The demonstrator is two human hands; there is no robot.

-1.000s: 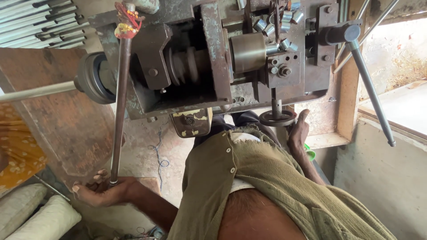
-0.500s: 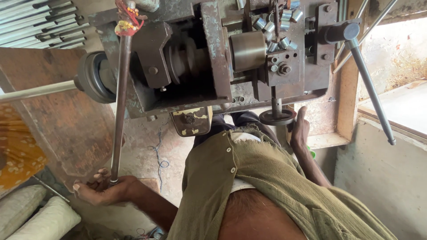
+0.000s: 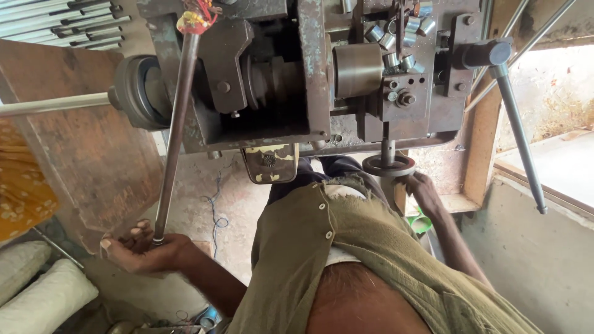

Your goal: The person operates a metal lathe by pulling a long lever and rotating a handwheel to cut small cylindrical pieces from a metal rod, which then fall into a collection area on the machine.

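Left hand [image 3: 139,250] is curling its fingers around the bottom end of a long steel lever [image 3: 175,133], palm turned up, thumb side toward the floor; the lever is running up and slightly rightward to the top of the machine [image 3: 309,74], where coloured thread [image 3: 197,15] is wrapping its upper end. Right hand [image 3: 424,188] is cupping the rim of a small round handwheel [image 3: 388,166] hanging below the machine's front edge, fingers bent over it; how tightly they are closing I cannot tell. Handwheel is sitting just beside the person's olive shirt [image 3: 346,247], little room between. Open floor is showing between the left hand and the shirt, with a loose wire [image 3: 215,204] lying there. A rusty sheet-metal panel [image 3: 80,154] is standing close behind the lever on the left, and a pale bar [image 3: 52,104] is jutting leftward from a dark pulley [image 3: 137,91]. On the right, a second long handle [image 3: 520,136] is slanting down from a black knob [image 3: 489,54], well apart from both hands, its free end near a concrete ledge [image 3: 544,179].
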